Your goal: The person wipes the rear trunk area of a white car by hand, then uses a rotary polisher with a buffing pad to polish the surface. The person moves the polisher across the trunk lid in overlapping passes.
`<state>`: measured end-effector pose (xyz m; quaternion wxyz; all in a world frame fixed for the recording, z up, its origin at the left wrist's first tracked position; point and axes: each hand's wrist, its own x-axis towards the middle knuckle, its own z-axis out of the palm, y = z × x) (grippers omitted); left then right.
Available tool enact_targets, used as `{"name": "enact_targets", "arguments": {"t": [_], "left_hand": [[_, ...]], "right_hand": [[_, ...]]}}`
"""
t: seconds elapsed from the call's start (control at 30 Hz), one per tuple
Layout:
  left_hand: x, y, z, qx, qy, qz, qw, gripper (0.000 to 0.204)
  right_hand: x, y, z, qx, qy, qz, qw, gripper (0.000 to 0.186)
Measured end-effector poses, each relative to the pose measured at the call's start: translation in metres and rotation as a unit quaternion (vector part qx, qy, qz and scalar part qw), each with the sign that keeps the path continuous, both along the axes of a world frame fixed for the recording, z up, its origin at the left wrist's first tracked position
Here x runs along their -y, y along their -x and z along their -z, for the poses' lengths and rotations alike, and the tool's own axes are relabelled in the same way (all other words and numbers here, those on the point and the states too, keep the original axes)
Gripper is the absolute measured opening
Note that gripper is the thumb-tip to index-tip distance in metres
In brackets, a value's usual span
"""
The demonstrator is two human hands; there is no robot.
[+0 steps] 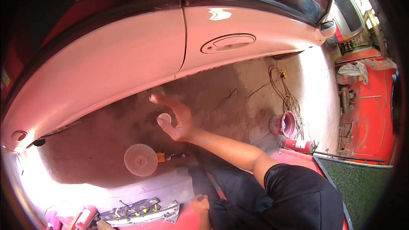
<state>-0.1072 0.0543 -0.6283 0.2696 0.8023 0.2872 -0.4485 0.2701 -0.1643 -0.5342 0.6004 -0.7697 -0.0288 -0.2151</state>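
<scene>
Cannot read any word, number or sign. Can make out a small white label (303, 146) around the middle of a red, black-topped cylinder (290, 144) at the lower right of the frame (far too small to decipher). Can also pick out a pale whitish label (87, 216) on a second red, rounded cylinder (91, 209) at the lower left, likewise illegible. At the far left edge, can spot a tiny yellow-and-white sticker (6, 79) on the dark upper part of a pale pink, curved metal car (115, 55), too blurred to read.
</scene>
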Motion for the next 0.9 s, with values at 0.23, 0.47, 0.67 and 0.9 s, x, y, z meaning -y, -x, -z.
{"name": "enact_targets", "arguments": {"t": [0.23, 0.47, 0.67, 0.9], "left_hand": [[-0.037, -0.042, -0.035, -0.042, -0.108, 0.0, 0.993, 0.118], [-0.064, -0.084, -0.07, -0.219, -0.136, 0.085, 0.963, 0.144], [-0.104, -0.093, -0.037, -0.261, -0.178, 0.174, 0.933, 0.133], [-0.217, -0.118, -0.031, -0.132, -0.143, 0.166, 0.967, 0.099]], "right_hand": [[0.033, -0.094, -0.092, 0.303, 0.091, 0.11, 0.942, 0.079], [-0.009, -0.111, -0.103, 0.191, 0.25, 0.05, 0.948, 0.084], [-0.07, -0.115, -0.11, 0.159, 0.341, 0.05, 0.925, 0.078], [-0.184, -0.159, -0.109, 0.135, 0.453, 0.097, 0.876, 0.077]]}}
